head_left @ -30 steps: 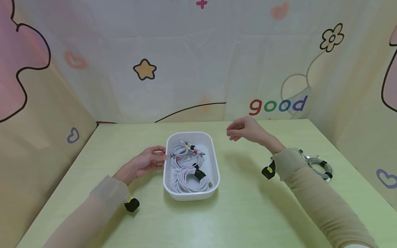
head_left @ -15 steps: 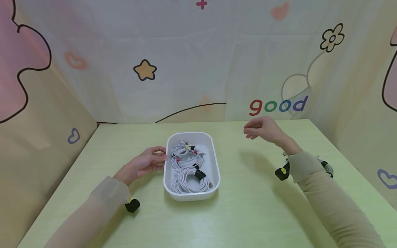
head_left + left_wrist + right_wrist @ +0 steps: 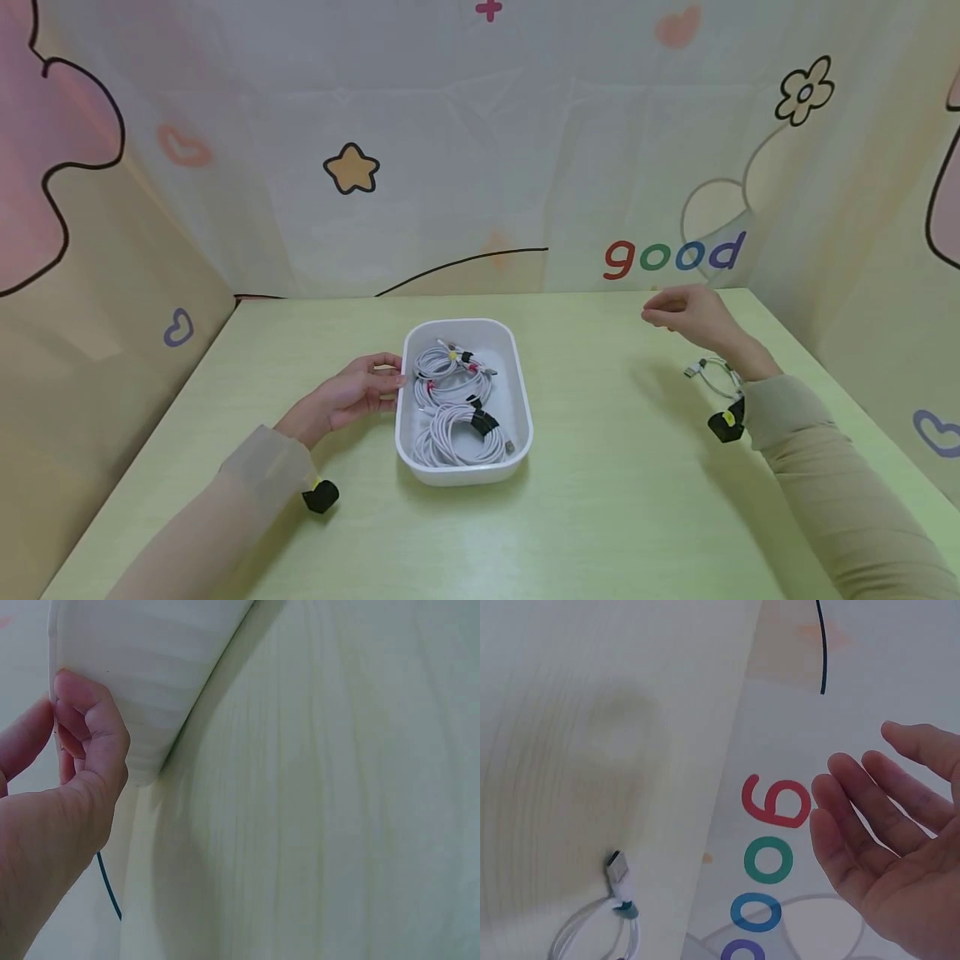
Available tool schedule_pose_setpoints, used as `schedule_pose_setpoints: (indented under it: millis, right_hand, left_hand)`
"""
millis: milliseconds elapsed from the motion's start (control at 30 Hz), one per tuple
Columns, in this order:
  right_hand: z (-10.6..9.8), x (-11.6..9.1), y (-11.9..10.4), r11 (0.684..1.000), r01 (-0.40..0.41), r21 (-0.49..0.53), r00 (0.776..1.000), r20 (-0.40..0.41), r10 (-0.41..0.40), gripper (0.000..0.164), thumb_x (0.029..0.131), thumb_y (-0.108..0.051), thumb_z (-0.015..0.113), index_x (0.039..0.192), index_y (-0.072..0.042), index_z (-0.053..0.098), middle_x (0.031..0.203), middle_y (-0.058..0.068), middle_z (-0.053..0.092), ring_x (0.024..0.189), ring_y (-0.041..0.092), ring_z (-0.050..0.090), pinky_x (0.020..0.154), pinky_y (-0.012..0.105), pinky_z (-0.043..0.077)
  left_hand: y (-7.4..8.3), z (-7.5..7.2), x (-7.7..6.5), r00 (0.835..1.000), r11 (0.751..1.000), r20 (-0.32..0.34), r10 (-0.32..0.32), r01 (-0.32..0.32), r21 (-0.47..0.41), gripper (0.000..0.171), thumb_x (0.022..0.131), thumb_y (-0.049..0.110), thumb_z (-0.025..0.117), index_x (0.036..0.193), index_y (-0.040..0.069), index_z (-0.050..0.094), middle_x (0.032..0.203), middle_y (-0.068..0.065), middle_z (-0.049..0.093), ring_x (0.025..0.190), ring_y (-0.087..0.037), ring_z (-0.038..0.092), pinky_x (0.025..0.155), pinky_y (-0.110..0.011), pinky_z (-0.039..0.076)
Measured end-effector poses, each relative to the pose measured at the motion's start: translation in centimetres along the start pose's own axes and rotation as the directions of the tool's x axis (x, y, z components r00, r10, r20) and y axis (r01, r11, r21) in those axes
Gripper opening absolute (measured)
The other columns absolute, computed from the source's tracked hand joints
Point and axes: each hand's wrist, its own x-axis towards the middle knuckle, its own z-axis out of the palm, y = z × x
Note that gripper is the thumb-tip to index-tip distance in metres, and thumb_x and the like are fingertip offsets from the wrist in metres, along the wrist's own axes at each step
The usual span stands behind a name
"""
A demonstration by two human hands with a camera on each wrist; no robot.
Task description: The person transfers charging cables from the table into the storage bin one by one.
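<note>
A cartoon-printed curtain (image 3: 450, 167) fills the upper frame, pale bench (image 3: 585, 517) below, and mid-frame sits the white box (image 3: 465, 477), coiled cables (image 3: 457, 437) inside, overlapping and hard to separate. Left hand (image 3: 360, 387) at its left wall, thumb and fingers pinching the rim! Right hand (image 3: 693, 317) raised at right, fingers loosely curved, parted from the thumb; only the right wrist view shows that gap. Lower, a cable (image 3: 707, 382) partly hidden by the sleeve (image 3: 789, 408), its metal plug plain in the right wrist view, its loop cut off.
</note>
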Motion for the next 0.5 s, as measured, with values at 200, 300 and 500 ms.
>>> schedule_pose_setpoints:
  millis: [200,300,500]
  right_hand:
    - [-1.3,-0.9,2.3,0.994,-0.045,-0.098,0.997,-0.063,0.039,0.035,0.096,-0.026,0.059,0.111,0.005,0.065,0.107,0.027,0.067,0.098,0.039,0.064,0.079,0.041,0.054]
    - [-2.0,-1.5,3.9,0.987,-0.072,-0.143,0.996,-0.071,0.062,0.034,0.096,-0.023,0.057,0.109,0.007,0.065,0.105,0.028,0.066,0.095,0.039,0.062,0.076,0.042,0.053]
    - [-3.5,-2.6,7.2,0.971,-0.115,-0.21,0.993,-0.015,0.114,0.035,0.096,-0.019,0.053,0.108,0.013,0.061,0.108,0.034,0.062,0.096,0.047,0.059,0.077,0.052,0.051]
  left_hand:
    - [0.1,0.1,0.0,1.0,1.0,0.004,-0.002,0.002,-0.006,0.026,0.095,-0.003,0.05,0.119,-0.001,0.04,0.1,-0.005,0.063,0.087,-0.016,0.065,0.081,-0.034,0.056]
    - [0.1,0.2,0.0,1.0,1.0,0.005,-0.004,0.004,-0.009,0.026,0.095,-0.004,0.05,0.119,-0.001,0.04,0.1,-0.005,0.064,0.087,-0.016,0.066,0.082,-0.035,0.056]
    - [0.1,0.1,0.0,1.0,1.0,0.005,-0.002,0.002,-0.001,0.024,0.095,-0.004,0.049,0.118,0.0,0.041,0.1,-0.005,0.063,0.087,-0.016,0.066,0.082,-0.035,0.056]
